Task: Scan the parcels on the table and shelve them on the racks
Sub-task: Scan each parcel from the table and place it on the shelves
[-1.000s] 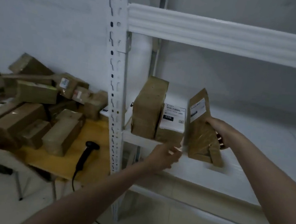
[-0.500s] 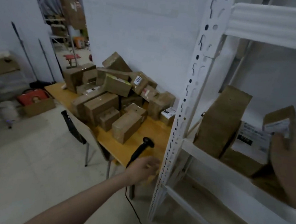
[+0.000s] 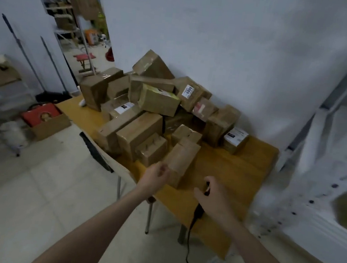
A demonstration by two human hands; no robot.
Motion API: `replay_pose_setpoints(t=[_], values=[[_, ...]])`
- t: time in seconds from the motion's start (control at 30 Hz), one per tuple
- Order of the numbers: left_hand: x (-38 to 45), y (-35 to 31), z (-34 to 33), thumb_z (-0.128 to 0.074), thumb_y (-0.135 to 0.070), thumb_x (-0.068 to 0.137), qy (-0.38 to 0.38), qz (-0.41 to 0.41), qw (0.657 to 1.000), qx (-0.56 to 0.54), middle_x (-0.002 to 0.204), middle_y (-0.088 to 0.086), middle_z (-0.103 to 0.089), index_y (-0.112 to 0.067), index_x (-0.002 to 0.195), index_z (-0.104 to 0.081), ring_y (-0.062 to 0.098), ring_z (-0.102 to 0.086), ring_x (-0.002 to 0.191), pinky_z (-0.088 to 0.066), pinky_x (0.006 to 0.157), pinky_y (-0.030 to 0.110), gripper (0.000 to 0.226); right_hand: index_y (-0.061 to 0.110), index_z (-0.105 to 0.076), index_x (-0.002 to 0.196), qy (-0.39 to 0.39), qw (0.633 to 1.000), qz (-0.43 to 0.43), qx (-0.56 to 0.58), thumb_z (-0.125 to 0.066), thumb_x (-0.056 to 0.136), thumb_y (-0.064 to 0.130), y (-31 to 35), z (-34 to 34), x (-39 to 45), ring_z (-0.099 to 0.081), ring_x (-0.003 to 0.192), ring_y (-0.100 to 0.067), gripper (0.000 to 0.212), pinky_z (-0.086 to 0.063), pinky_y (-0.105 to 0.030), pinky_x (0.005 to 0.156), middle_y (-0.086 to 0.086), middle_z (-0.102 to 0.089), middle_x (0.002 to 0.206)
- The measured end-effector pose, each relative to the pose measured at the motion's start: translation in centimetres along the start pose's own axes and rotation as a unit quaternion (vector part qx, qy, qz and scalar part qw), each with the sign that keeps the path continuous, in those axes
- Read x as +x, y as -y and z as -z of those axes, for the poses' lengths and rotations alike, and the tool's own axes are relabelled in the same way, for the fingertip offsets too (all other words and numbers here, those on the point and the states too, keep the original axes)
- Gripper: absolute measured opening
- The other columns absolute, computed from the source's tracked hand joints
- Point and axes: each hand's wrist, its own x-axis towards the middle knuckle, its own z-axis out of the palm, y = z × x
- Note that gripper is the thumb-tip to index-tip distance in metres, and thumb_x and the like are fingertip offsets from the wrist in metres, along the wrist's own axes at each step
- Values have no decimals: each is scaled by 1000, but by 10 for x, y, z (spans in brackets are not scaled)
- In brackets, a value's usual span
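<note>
1. Parcels (image 3: 155,108) of brown cardboard lie heaped on the yellow wooden surface (image 3: 239,170), stacked against the white wall; several carry white labels, one reading 6008.
2. We see our left hand (image 3: 153,177) at the near end of the long parcel (image 3: 181,162) that juts toward the front edge of the surface. Its grip is loosely curled, fingertips touching or just beside the carton's near left corner; we cannot tell whether it grasps the carton.
3. We see our right hand (image 3: 215,196) over the black handheld scanner (image 3: 200,207), which lies near the front edge of the surface, just right of the long parcel. The grip curls around the scanner's head, with a finger hooked over the top.
4. The scanner cable (image 3: 189,259) hangs from the handle over the surface edge to the tiled floor.
5. A white metal rack (image 3: 321,185) stands just right of the surface, blurred; a brown shape shows on its shelf at the far right edge.
6. On the floor to the left sits an open carton holding a red item (image 3: 41,114).
</note>
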Motion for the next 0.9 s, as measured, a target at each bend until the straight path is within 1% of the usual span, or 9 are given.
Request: replay_pose_setpoints(t=[0.13, 0.23, 0.4, 0.47, 0.57, 0.63, 0.73, 0.83, 0.9], values=[[78, 27, 17, -46, -30, 99, 36, -34, 998, 44, 127, 1, -55, -18, 133, -50, 14, -56, 110, -50, 92, 28, 36, 9, -37, 136, -35, 995, -83, 38, -57, 92, 39, 32, -45, 77, -45, 112, -20, 58, -39, -26, 90, -5, -43, 123], [125, 41, 23, -41, -26, 101, 84, -58, 992, 69, 133, 1, -53, -17, 136, -48, 15, -52, 118, -46, 95, 25, 36, 17, -25, 145, -65, 988, -139, 31, -60, 88, 47, 42, -74, 133, -40, 126, -27, 73, -40, -37, 100, -10, -34, 142], [162, 57, 10, -41, -12, 99, 188, -134, 969, 89, 129, 5, -57, -15, 128, -57, 18, -54, 118, -47, 97, 29, 33, 19, -6, 151, -102, 966, -229, 64, -61, 83, 55, 45, -110, 186, -30, 135, -35, 95, -36, -44, 105, -15, -22, 150], [168, 64, 4, -41, -8, 99, 208, -156, 961, 96, 131, 5, -56, -16, 131, -57, 19, -54, 119, -47, 99, 31, 37, 21, 3, 151, -120, 958, -255, 57, -63, 80, 56, 43, -121, 198, -25, 135, -39, 103, -35, -47, 104, -16, -17, 151], [170, 70, 1, -42, -7, 99, 211, -171, 958, 88, 134, 3, -55, -16, 135, -53, 16, -51, 122, -45, 101, 26, 39, 22, 6, 150, -147, 944, -296, 9, -65, 75, 60, 45, -130, 206, -27, 130, -40, 110, -38, -48, 97, -16, -17, 147], [170, 70, 2, -42, -9, 99, 214, -177, 958, 75, 133, 2, -56, -16, 134, -54, 15, -52, 122, -45, 100, 25, 38, 22, 5, 150, -159, 939, -305, -4, -67, 73, 60, 44, -130, 206, -28, 129, -38, 111, -38, -48, 95, -16, -18, 146], [169, 71, 2, -42, -17, 100, 203, -182, 960, 61, 127, 0, -59, -20, 130, -57, 14, -57, 115, -49, 92, 24, 33, 26, 0, 150, -175, 935, -308, 35, -71, 70, 59, 35, -125, 201, -28, 132, -38, 111, -36, -50, 98, -14, -20, 146], [167, 70, 0, -45, -32, 99, 188, -159, 968, 43, 124, -5, -59, -25, 129, -54, 9, -60, 106, -55, 86, 29, 32, 28, -10, 149, -206, 930, -267, 147, -76, 70, 51, 23, -112, 187, -31, 133, -34, 105, -39, -52, 104, -11, -24, 148], [162, 65, 2, -47, -44, 97, 190, -135, 972, 33, 125, -6, -58, -26, 131, -50, 7, -61, 103, -58, 83, 32, 38, 26, -16, 149, -221, 921, -225, 228, -78, 72, 41, 17, -101, 173, -34, 134, -29, 100, -39, -51, 105, -8, -27, 148]])
